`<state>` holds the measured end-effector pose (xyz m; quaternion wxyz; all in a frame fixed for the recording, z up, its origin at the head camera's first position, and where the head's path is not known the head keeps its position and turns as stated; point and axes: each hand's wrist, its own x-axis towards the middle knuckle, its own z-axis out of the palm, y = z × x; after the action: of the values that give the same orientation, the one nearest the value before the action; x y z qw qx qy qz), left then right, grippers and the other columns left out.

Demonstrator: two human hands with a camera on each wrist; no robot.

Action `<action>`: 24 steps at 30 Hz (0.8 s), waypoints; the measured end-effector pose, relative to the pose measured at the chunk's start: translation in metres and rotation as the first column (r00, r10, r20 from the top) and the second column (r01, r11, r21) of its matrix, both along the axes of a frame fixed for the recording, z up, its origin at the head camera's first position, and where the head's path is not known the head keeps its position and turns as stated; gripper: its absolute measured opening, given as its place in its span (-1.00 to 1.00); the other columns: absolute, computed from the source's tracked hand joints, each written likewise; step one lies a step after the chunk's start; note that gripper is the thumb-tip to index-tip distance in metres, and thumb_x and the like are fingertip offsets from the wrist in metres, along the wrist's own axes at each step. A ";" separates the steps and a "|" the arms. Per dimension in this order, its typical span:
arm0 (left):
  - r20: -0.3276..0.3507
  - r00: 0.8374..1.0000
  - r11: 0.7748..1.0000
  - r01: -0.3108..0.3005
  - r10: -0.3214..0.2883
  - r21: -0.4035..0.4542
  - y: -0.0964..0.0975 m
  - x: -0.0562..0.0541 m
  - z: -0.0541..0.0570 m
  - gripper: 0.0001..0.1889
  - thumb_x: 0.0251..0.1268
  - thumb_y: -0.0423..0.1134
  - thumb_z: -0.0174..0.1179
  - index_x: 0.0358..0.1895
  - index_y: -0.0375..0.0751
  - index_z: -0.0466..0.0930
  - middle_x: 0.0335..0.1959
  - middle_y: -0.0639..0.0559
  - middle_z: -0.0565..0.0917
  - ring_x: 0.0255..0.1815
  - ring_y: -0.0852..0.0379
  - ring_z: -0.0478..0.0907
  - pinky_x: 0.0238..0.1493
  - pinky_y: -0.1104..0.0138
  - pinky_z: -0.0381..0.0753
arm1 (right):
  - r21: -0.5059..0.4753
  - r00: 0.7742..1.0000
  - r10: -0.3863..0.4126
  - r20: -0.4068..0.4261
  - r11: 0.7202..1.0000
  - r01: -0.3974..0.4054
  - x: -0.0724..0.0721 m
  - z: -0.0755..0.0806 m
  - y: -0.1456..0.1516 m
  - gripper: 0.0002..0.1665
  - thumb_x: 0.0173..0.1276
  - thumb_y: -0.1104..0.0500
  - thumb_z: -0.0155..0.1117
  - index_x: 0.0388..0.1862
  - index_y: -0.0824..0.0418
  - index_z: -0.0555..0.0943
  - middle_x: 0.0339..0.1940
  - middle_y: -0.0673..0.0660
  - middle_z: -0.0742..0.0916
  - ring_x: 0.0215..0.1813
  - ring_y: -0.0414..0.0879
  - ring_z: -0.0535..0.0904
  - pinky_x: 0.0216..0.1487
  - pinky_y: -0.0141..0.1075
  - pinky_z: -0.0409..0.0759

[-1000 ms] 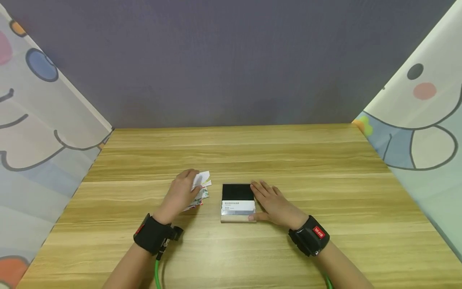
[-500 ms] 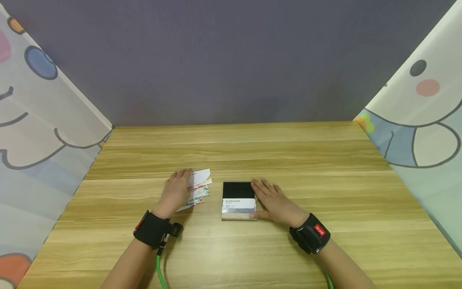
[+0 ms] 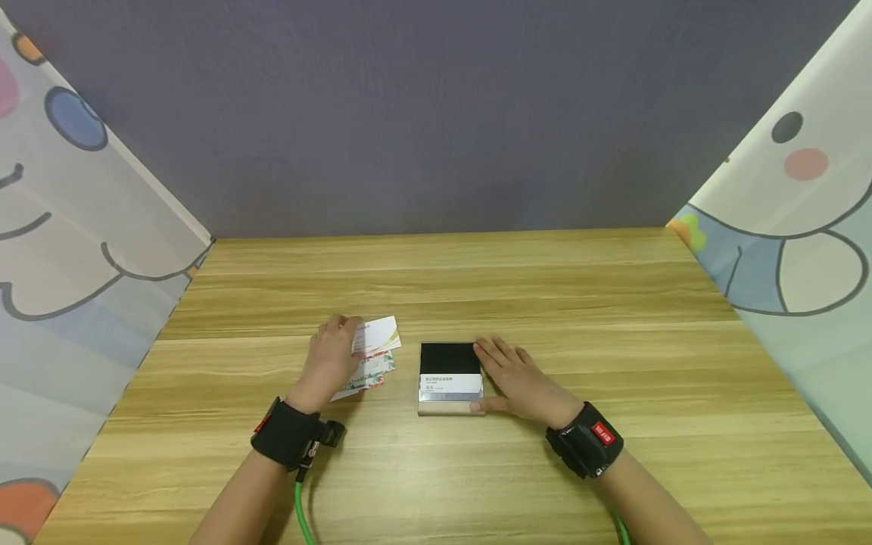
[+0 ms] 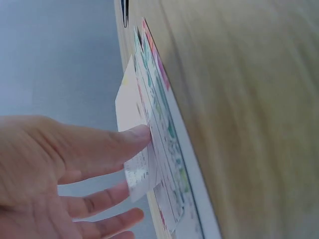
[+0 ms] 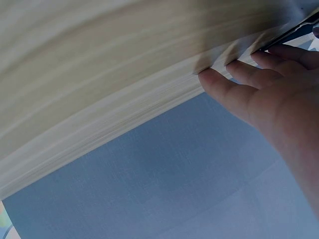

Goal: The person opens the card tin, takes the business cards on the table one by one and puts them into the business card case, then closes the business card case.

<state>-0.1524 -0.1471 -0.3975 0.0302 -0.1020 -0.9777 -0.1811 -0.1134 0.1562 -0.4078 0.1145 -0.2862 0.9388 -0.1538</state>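
Observation:
My left hand (image 3: 328,365) is over a small fan of cards left of centre. Its thumb and fingers pinch the white business card (image 4: 130,102), whose face tilts off the others in the left wrist view. Beneath it lie several floral-edged cards (image 3: 375,368) on the table. To the right, a flat card case (image 3: 450,357) with a black inside and a silvery edge lies open, a white card (image 3: 446,384) in its lower part. My right hand (image 3: 523,387) rests at the case's right side, fingers extended, thumb on its lower right corner; its fingertips touch the table in the right wrist view.
The wood-grain table (image 3: 545,280) reaches back to a grey upright panel (image 3: 436,121). Cartoon-printed cloths stand along both sides. A green cable (image 3: 302,511) trails from the black left wristband (image 3: 289,433).
The left hand has slid back slightly left, uncovering more of the cards, and its fingers have drawn in around the top white card. The right hand and card case have hardly moved.

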 end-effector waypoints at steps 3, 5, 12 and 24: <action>-0.005 1.000 1.000 -0.011 0.011 0.012 0.001 -0.001 0.000 -0.46 -0.09 -0.43 0.35 0.08 -0.36 0.44 -0.03 -0.37 0.43 -0.10 -0.31 0.43 -0.15 -0.07 0.42 | 0.000 1.000 0.002 -0.001 1.000 -0.002 0.000 0.001 0.000 0.05 0.17 -0.29 0.11 0.40 0.36 0.07 0.47 0.26 0.10 0.46 0.23 -0.07 0.32 0.19 0.04; -0.012 1.000 1.000 -0.017 0.018 0.025 0.001 -0.001 0.000 -0.47 -0.11 -0.45 0.35 0.05 -0.35 0.46 -0.06 -0.36 0.44 -0.13 -0.30 0.43 -0.16 -0.06 0.42 | -0.001 1.000 0.004 0.001 1.000 -0.004 0.000 0.001 0.000 0.05 0.17 -0.29 0.11 0.40 0.36 0.07 0.47 0.26 0.09 0.46 0.24 -0.07 0.32 0.19 0.04; -0.128 0.992 0.999 0.021 -0.016 0.038 0.002 0.000 0.000 -0.65 -0.08 -0.54 0.30 -0.12 -0.37 0.53 -0.27 -0.28 0.57 -0.34 -0.18 0.54 -0.41 0.12 0.51 | -0.005 1.000 0.003 0.003 1.000 -0.003 0.001 0.002 -0.001 0.05 0.17 -0.28 0.11 0.40 0.36 0.06 0.47 0.26 0.09 0.46 0.24 -0.07 0.32 0.20 0.04; -0.162 0.986 0.989 0.059 -0.037 0.134 0.008 0.004 0.010 -0.80 0.06 -0.58 0.17 -0.23 -0.32 0.58 -0.29 -0.21 0.67 -0.34 -0.12 0.63 -0.43 0.18 0.56 | 0.003 1.000 -0.005 0.008 1.000 0.005 0.001 0.001 0.000 0.06 0.17 -0.30 0.09 0.41 0.34 0.04 0.47 0.24 0.07 0.47 0.22 -0.08 0.33 0.19 0.03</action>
<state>-0.1489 -0.1391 -0.3876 0.1106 -0.1374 -0.9545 -0.2405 -0.1126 0.1557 -0.4071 0.1182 -0.2829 0.9393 -0.1537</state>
